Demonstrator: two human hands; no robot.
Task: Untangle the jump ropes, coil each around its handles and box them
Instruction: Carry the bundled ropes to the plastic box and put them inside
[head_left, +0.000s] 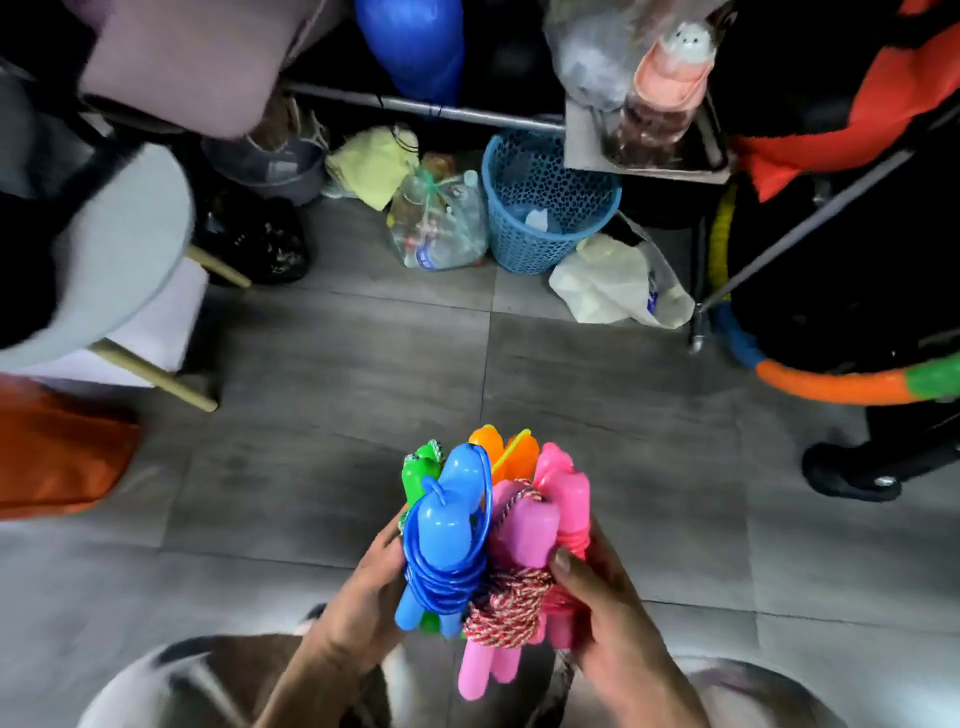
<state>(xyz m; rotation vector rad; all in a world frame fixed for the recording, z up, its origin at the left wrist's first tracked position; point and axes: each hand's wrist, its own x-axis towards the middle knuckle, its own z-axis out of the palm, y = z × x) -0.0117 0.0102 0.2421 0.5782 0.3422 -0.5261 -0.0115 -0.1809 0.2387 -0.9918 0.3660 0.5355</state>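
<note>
Ahead, bare grey floor (363, 364) is bounded by a blue basket (545, 208) and bags along the far rack. Five coiled jump ropes (488, 545) are counted: blue, green, orange and two pink. The bundle is clasped upright between the left hand (358, 597) and right hand (602, 618), fingers curled round it.

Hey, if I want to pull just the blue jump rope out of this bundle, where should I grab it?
Probably the rounded tops of the blue jump rope handles, from above: they stand clear, while its coil sits between the left hand and the pink-handled rope.
</note>
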